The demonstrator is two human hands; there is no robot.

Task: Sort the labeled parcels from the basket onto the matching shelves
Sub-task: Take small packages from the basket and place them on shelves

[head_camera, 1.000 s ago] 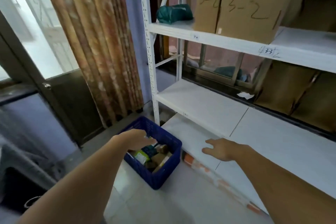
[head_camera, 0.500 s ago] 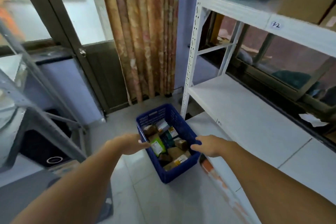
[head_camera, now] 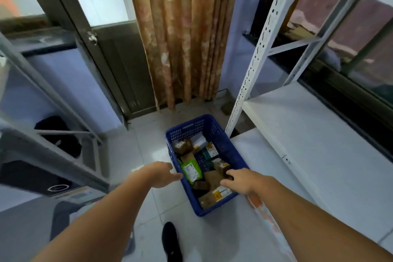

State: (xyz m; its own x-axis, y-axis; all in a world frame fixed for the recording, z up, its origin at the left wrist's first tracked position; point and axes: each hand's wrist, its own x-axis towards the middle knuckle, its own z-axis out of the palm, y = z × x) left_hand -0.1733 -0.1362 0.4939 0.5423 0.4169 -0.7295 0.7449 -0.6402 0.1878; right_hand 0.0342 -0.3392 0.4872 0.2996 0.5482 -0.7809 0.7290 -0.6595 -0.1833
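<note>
I use the blue basket (head_camera: 225, 147) as the reference point. It sits on the tiled floor (head_camera: 136, 155), its far right corner just beside the white upright of the shelf unit (head_camera: 319, 134). Inside the basket lie the parcels (head_camera: 210, 168): brown boxes, a green pouch (head_camera: 191, 169) near the left wall, and a yellow-labelled box (head_camera: 221, 193) toward the near end.

My left hand (head_camera: 158, 174) is at the basket's left rim, fingers loosely extended and apart, holding nothing; the fingertips are just beside the green pouch.

My right hand (head_camera: 239, 178) is over the basket's near right part, fingers curled down among the brown boxes. I cannot tell whether it grips one.

A black shoe (head_camera: 171, 240) stands on the floor on the near side of the basket.
</note>
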